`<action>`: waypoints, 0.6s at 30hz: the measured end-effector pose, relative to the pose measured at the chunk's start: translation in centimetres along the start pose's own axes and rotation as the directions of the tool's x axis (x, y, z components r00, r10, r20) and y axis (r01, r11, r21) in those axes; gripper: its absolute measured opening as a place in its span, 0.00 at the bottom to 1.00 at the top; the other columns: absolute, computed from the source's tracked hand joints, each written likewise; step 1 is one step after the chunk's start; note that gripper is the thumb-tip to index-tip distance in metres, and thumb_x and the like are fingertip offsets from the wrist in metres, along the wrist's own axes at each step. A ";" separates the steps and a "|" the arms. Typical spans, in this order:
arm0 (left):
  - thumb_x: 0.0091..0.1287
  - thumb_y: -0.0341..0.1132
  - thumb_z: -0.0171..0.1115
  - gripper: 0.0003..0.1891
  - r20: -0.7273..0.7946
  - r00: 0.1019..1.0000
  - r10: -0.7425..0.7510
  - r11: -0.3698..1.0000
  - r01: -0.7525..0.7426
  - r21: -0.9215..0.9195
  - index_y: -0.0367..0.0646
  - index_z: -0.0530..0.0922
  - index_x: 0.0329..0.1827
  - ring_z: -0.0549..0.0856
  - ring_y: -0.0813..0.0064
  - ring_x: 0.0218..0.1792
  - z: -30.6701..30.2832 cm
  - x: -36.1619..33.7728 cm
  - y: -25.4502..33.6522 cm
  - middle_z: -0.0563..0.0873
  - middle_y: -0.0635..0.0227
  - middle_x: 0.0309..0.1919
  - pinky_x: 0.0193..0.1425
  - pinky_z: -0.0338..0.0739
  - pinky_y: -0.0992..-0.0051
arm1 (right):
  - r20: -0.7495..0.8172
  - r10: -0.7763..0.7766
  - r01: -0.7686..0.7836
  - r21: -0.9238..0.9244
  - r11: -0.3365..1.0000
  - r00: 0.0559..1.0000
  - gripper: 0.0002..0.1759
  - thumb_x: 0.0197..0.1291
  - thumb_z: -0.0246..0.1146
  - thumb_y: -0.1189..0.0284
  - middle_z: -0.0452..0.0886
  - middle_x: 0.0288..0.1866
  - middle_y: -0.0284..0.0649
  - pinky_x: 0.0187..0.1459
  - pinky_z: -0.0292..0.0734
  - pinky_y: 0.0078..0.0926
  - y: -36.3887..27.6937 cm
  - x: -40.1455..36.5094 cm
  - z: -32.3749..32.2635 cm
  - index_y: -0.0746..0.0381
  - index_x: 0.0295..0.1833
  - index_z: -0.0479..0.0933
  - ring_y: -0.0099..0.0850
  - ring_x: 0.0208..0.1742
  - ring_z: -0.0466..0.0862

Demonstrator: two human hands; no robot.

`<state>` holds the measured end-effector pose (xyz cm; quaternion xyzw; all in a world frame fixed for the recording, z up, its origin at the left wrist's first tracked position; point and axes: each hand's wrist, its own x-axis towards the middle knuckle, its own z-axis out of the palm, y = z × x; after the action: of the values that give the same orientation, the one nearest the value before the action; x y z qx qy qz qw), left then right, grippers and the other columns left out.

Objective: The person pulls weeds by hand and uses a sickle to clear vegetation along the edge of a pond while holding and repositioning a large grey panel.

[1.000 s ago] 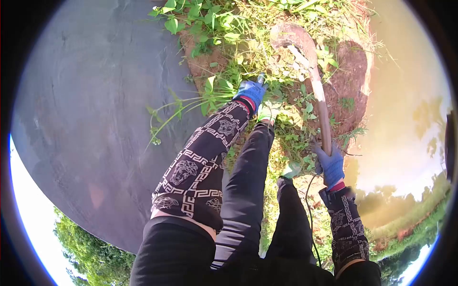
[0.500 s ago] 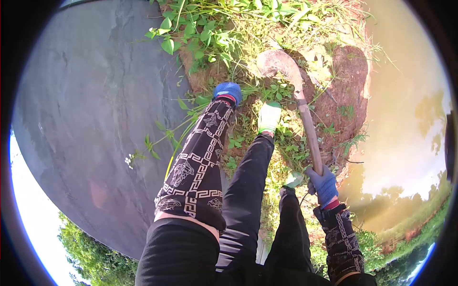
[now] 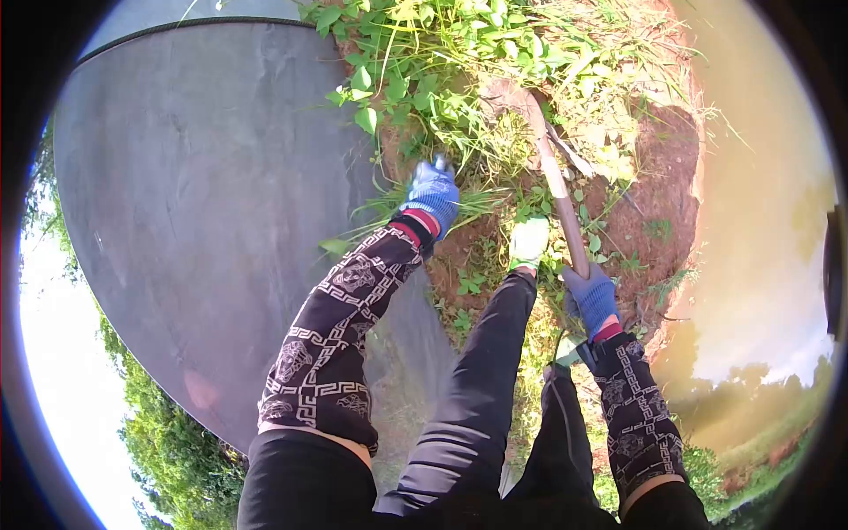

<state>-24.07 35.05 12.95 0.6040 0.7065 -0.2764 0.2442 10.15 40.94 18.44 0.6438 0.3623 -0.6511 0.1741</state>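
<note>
My left hand (image 3: 433, 193), in a blue knitted glove, is closed around a bunch of green weeds (image 3: 477, 205) near the edge of the grey sheet. Leafy stems stick out on both sides of the fist. My right hand (image 3: 592, 296), also gloved in blue, grips the lower end of the wooden handle of a hoe (image 3: 565, 208). The hoe's head lies among the grass at the upper middle, partly hidden by leaves.
A smooth grey sheet (image 3: 212, 194) with a dark cord along its top edge covers the left. Muddy water (image 3: 760, 230) lies to the right of a reddish soil bank (image 3: 662, 194). My light-green shoe (image 3: 530, 240) stands on the weeds between my hands.
My left hand has turned and now holds pulled-together weeds. The hoe's head has sunk further into the grass, and my right hand sits slightly higher in view. More of the sheet's corded edge shows.
</note>
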 end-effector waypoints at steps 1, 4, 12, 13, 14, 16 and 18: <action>0.67 0.33 0.53 0.20 -0.171 0.976 -0.131 0.955 0.078 -0.287 0.42 0.80 0.61 0.73 0.56 0.67 1.9 3.0 0.4 0.72 0.60 0.70 0.73 0.65 0.57 | -0.030 -0.004 0.004 0.005 1.000 1.000 0.21 0.61 0.67 0.58 0.78 0.20 0.38 0.20 0.75 0.28 -0.8 0.7 0.4 0.66 0.43 0.73 0.27 0.17 0.80; 0.70 0.35 0.49 0.18 -0.094 0.983 -0.161 0.931 0.120 -0.345 0.41 0.82 0.56 0.72 0.53 0.69 -1.8 9.9 0.4 0.74 0.56 0.67 0.77 0.61 0.58 | -0.070 -0.010 0.005 -0.065 0.998 0.997 0.22 0.62 0.66 0.57 0.79 0.20 0.39 0.21 0.76 0.29 -2.4 2.5 0.6 0.66 0.44 0.73 0.28 0.18 0.80; 0.72 0.39 0.53 0.20 0.180 0.857 -0.483 0.807 0.515 -0.288 0.42 0.77 0.63 0.87 0.52 0.53 1.5 14.3 -7.3 0.83 0.51 0.59 0.51 0.83 0.55 | -0.054 -0.150 0.119 -0.370 0.921 0.987 0.22 0.63 0.64 0.55 0.82 0.24 0.41 0.24 0.78 0.30 -7.0 5.8 0.1 0.65 0.48 0.75 0.30 0.22 0.84; 0.72 0.39 0.53 0.20 0.180 0.858 -0.481 0.808 0.514 -0.289 0.42 0.77 0.63 0.87 0.52 0.53 1.2 14.4 -7.2 0.83 0.51 0.59 0.51 0.83 0.55 | -0.045 -0.177 0.153 -0.322 0.934 0.983 0.23 0.63 0.64 0.55 0.82 0.24 0.43 0.24 0.78 0.31 -8.7 6.0 0.5 0.65 0.48 0.75 0.31 0.22 0.84; 0.70 0.37 0.54 0.17 0.195 0.891 -0.411 0.858 0.450 -0.247 0.40 0.81 0.57 0.87 0.52 0.52 -1.1 13.6 -6.6 0.85 0.49 0.53 0.53 0.82 0.57 | -0.035 -0.204 0.187 -0.274 0.943 0.978 0.23 0.63 0.64 0.55 0.83 0.25 0.44 0.25 0.79 0.31 -10.4 6.2 1.0 0.66 0.48 0.75 0.32 0.23 0.85; 0.68 0.35 0.56 0.15 0.213 0.914 -0.345 0.898 0.388 -0.206 0.38 0.85 0.51 0.87 0.52 0.52 -2.3 12.9 -6.5 0.87 0.46 0.48 0.56 0.82 0.58 | -0.009 -0.216 0.209 -0.206 0.956 0.976 0.22 0.64 0.63 0.56 0.83 0.25 0.45 0.26 0.79 0.32 -13.6 7.4 2.5 0.66 0.47 0.75 0.33 0.24 0.85; 0.66 0.35 0.58 0.14 0.248 0.892 -0.377 0.855 0.438 -0.276 0.38 0.85 0.49 0.87 0.50 0.52 -1.5 13.3 -7.0 0.87 0.47 0.49 0.56 0.82 0.58 | 0.016 -0.227 0.227 -0.131 0.965 0.974 0.22 0.64 0.63 0.56 0.83 0.26 0.46 0.27 0.80 0.32 -13.6 8.5 3.3 0.66 0.47 0.75 0.34 0.24 0.86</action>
<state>-32.99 44.80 5.70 0.3630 0.8286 -0.2567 0.3402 -2.56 49.87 13.28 0.5849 0.4760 -0.6416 0.1406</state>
